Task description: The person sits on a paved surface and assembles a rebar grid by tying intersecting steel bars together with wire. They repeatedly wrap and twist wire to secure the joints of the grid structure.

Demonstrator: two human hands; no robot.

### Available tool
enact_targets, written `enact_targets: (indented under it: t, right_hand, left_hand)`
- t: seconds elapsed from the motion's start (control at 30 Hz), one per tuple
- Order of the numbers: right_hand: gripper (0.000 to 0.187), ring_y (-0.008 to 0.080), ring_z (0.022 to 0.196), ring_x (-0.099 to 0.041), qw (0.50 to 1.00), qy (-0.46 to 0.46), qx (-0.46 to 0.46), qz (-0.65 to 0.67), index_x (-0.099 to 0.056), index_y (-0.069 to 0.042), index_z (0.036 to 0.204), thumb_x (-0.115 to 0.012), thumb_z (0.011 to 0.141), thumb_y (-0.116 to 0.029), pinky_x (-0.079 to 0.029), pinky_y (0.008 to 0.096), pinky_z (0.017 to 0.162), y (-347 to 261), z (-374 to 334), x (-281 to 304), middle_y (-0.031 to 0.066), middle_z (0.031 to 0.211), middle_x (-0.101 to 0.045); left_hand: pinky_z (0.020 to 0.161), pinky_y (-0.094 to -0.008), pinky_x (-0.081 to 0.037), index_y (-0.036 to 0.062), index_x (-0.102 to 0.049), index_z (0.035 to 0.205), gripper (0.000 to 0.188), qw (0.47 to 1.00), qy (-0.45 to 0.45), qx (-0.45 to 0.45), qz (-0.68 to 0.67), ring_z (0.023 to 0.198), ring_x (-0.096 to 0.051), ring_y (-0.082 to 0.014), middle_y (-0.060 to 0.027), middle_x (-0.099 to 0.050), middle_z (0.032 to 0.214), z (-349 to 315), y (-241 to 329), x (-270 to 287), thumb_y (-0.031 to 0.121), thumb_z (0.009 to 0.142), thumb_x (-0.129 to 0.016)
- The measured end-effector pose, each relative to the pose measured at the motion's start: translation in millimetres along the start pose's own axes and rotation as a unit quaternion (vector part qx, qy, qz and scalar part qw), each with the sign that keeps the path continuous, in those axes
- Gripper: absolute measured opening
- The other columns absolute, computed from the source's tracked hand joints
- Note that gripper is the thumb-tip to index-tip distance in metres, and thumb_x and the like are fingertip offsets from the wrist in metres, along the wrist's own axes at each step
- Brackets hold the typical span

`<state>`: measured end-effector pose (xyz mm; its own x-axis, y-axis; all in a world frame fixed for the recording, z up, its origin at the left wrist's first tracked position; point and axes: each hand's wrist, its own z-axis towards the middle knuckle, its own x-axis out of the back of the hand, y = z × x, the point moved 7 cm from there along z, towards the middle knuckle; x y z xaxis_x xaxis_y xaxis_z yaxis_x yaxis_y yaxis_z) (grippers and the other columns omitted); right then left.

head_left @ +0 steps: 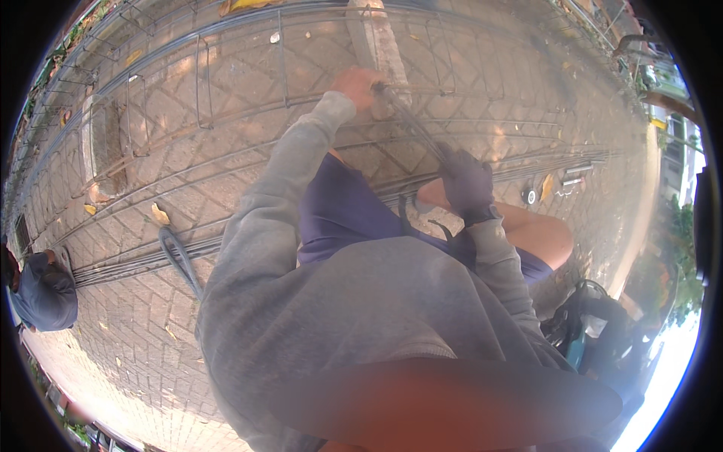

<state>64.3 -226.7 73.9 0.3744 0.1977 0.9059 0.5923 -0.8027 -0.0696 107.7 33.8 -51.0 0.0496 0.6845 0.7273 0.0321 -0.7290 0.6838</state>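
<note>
My bare left hand (359, 87) is closed at the near long bar of a steel rebar cage (283, 64), over a pale block. Its fingertips are partly hidden, so what it grips cannot be made out. A long dark metal tool (416, 128) slants from beside the left hand down to the right. Around the tool's near end my right hand (467, 184), in a dark glove, is closed. The tool's far end meets the cage bar near the left fingers, but its shape is blurred. My knees are bent beneath my arms.
Pale blocks (376, 45) (102, 147) lie under the cage on brick paving. A bundle of steel rods (143, 265) crosses near my legs, with a grey loop (177, 256) beside it. Another person (45, 292) crouches far left. A small round object (530, 196) and a dark bag (591, 320) lie right.
</note>
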Motion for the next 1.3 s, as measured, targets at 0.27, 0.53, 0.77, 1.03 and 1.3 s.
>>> enact_targets:
  t: [0.27,0.53,0.77,1.03,1.3]
  right_hand:
    - [0.072,0.0441,0.109,-0.066,0.995,-0.06,0.026,0.077,-0.042,-0.007,0.15,-0.071,0.085,-0.016,-0.052,0.0503,0.09,-5,0,37,0.0253,0.124,-0.065]
    - [0.044,0.0317,0.098,-0.07,0.96,-0.277,0.007,-0.039,-0.06,-0.001,0.109,-0.075,0.075,-0.024,-0.054,0.0416,0.075,4,76,107,0.0209,0.111,-0.068]
    - [0.024,0.0206,0.071,-0.069,0.769,-0.498,0.009,-0.402,-0.072,-0.006,0.07,-0.078,0.07,-0.03,-0.051,0.0417,0.065,-58,196,173,0.0033,0.068,-0.07]
    - [0.048,0.0308,0.12,-0.058,0.856,-0.079,0.228,-0.457,-0.061,-0.002,0.122,-0.072,0.077,-0.014,-0.047,0.0468,0.1,-57,149,191,0.0146,0.13,-0.06]
    - [0.019,0.0272,0.094,-0.068,0.913,0.026,0.161,-0.375,-0.063,-0.003,0.106,-0.063,0.091,-0.015,-0.046,0.0436,0.089,34,71,106,0.0171,0.136,-0.058]
  left_hand:
    - [0.123,-0.0539,-0.028,0.0066,-0.054,0.145,0.075,0.952,0.256,-0.168,0.009,0.147,-0.036,-0.0427,-0.0231,-0.049,0.145,-86,149,15,0.025,0.075,-0.076]
    - [0.111,-0.052,-0.039,0.0049,-0.063,0.126,0.05,0.95,0.293,-0.069,-0.081,0.116,-0.059,-0.0355,-0.0144,-0.063,0.108,-23,174,-18,0.017,0.078,-0.072]
    - [0.083,-0.0459,-0.049,0.0071,-0.069,0.099,0.023,0.951,0.181,0.105,-0.23,0.093,-0.067,-0.0327,-0.0122,-0.069,0.095,69,137,13,0.013,0.077,-0.071]
    - [0.079,-0.0443,-0.052,0.0095,-0.073,0.097,0.025,0.964,0.178,0.084,-0.179,0.092,-0.071,-0.0317,-0.0113,-0.072,0.096,73,139,13,0.018,0.074,-0.071]
    - [0.084,-0.05,-0.051,0.0079,-0.075,0.087,0.013,0.995,0.073,-0.011,-0.069,0.093,-0.069,-0.0339,-0.0134,-0.073,0.093,45,171,-33,0.012,0.077,-0.068]
